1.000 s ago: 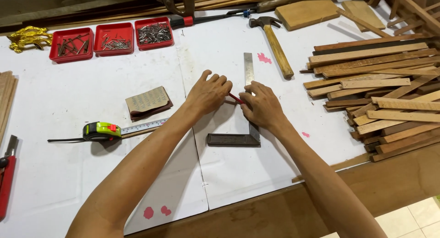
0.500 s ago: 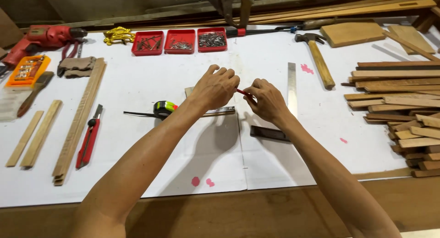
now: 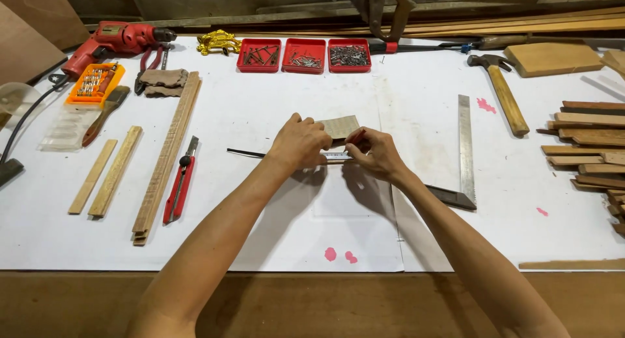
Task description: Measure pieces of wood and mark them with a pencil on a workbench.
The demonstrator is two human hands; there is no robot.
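My left hand point(image 3: 299, 142) and my right hand point(image 3: 379, 155) meet over the middle of the white table sheet point(image 3: 416, 84). My right hand pinches a short red pencil point(image 3: 356, 137). The curled fingers of my left hand reach its other end. Just below the fingertips lies the metal blade of a tape measure point(image 3: 338, 156); its body is hidden under my left hand, and its black strap point(image 3: 246, 152) trails to the left. A tan sanding block point(image 3: 341, 126) lies right behind the hands.
A steel try square point(image 3: 465, 149) lies to the right, with a hammer point(image 3: 504, 94) and stacked wood strips point(image 3: 589, 149) beyond. On the left are a red utility knife point(image 3: 180, 182), wood slats point(image 3: 166, 155) and a red drill point(image 3: 117, 42). Three red nail trays point(image 3: 304, 55) sit at the back.
The view has swung left, bringing the drill and slats into sight. My hands stay together on the pencil and have lowered over the tape measure.
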